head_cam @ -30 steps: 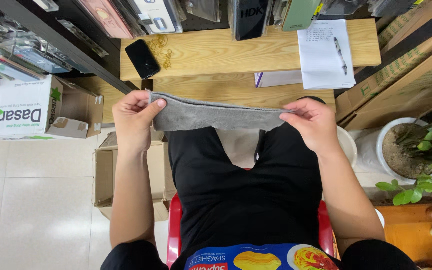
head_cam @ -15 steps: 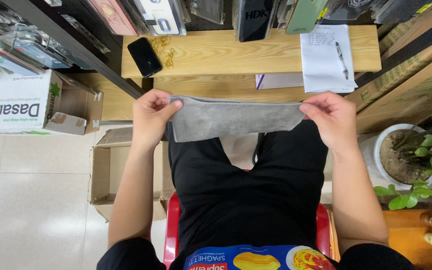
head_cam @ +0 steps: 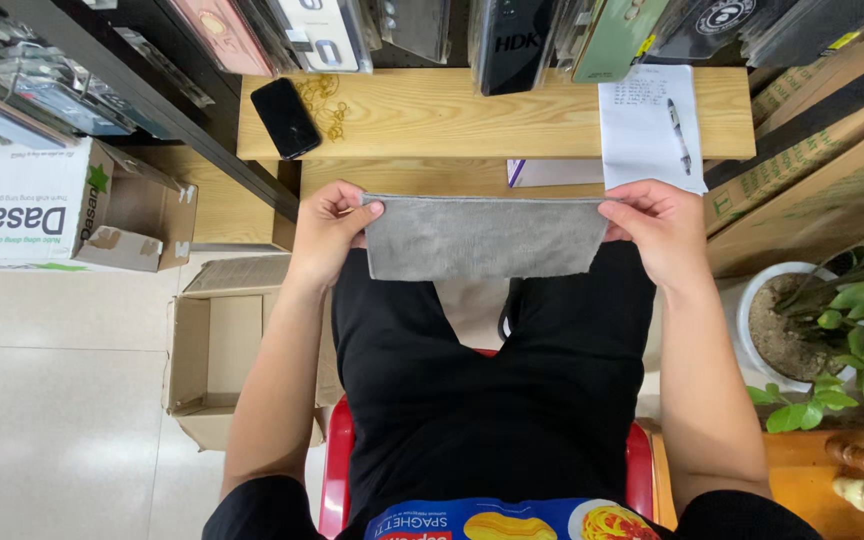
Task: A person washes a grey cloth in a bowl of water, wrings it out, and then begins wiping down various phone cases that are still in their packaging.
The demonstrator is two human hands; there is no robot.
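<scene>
Grey cloth point(head_cam: 484, 237) stretched between both hands, left hand point(head_cam: 327, 232) grip pinching one end, right hand point(head_cam: 655, 228) the other

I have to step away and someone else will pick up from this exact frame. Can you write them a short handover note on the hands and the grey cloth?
Left hand: pinching the left end of the grey cloth.
Right hand: pinching the cloth's right end.
Cloth: held taut and flat between both hands, above the lap, just in front of the wooden shelf.
Nearby: black phone and a paper sheet with a pen on the shelf; open cardboard box on the floor to the left.
Done: cloth is spread as a long strip.
Left: it has not been put down anywhere.
</scene>
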